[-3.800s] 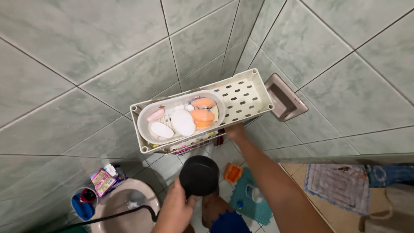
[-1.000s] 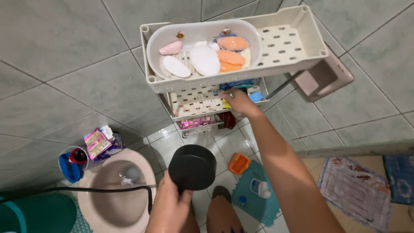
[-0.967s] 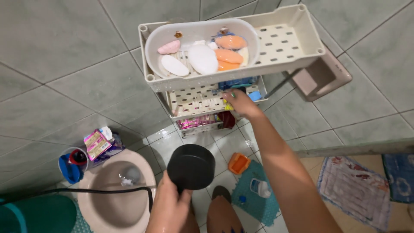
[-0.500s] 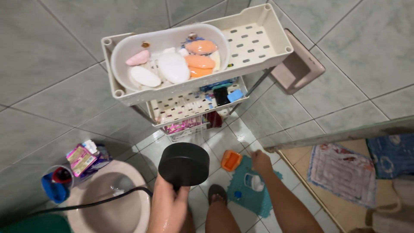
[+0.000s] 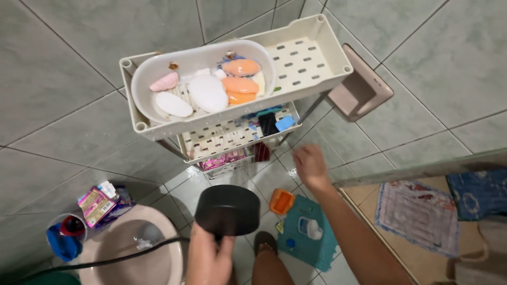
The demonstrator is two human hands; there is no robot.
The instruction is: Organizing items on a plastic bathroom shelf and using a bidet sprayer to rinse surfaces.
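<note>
We see the left hand [image 5: 208,261] clenched around the handle of a black round shower head [image 5: 227,210], held low above the tiled floor [image 5: 274,177] beside the toilet bowl [image 5: 129,248]. The right hand [image 5: 310,166] hovers with fingers spread, empty (blurred), near the cream tiered rack [image 5: 306,66] in the green-tiled corner.

Round black shower head [image 5: 227,210], face down, held above tiled floor
</note>
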